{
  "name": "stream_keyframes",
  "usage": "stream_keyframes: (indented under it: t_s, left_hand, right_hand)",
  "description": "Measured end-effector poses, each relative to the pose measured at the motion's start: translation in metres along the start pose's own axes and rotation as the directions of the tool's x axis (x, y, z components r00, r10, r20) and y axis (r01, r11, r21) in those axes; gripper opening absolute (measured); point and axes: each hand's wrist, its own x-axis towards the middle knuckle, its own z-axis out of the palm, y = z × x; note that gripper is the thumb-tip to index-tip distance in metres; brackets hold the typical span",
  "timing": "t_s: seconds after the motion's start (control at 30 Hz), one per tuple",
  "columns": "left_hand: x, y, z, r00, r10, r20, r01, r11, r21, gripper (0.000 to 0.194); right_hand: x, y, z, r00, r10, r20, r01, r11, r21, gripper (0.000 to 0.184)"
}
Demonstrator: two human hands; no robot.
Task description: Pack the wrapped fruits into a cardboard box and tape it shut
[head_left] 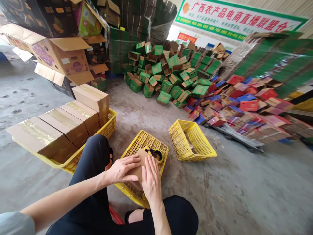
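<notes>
Between my knees, a small brown cardboard box rests on an upturned yellow plastic crate. My left hand lies on the box's left side with its fingers stretched out. From the right, my right hand presses flat on the same box, fingers straight and side by side. Just beyond the fingertips, a black and yellow tape dispenser sits on the crate. Both palms hide part of the box, and its lower side is hard to make out.
At my left stands a yellow crate loaded with several taped cartons. An open yellow crate is on the floor to the right. Heaps of green boxes and red and blue boxes lie ahead. Large cartons are stacked back left.
</notes>
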Motion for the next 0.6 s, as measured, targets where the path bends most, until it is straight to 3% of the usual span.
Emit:
stream_keyframes:
  t_s: [0.27,0.43,0.6]
  left_hand:
    - [0.025,0.022,-0.005,0.996,-0.091,0.019,0.083,0.966,0.247,0.073]
    - [0.032,0.026,0.007,0.991,-0.134,-0.009,0.131,0.948,0.290,0.078]
    - [0.024,0.023,0.011,0.996,-0.092,-0.008,0.091,0.960,0.263,0.083]
  right_hand:
    - [-0.033,-0.001,-0.003,0.996,0.088,-0.021,-0.086,0.994,0.070,0.049]
    - [-0.060,-0.009,-0.005,0.987,0.139,-0.074,-0.136,0.990,0.047,0.053]
    - [-0.054,-0.008,-0.004,0.977,0.184,-0.110,-0.178,0.982,0.061,0.050]
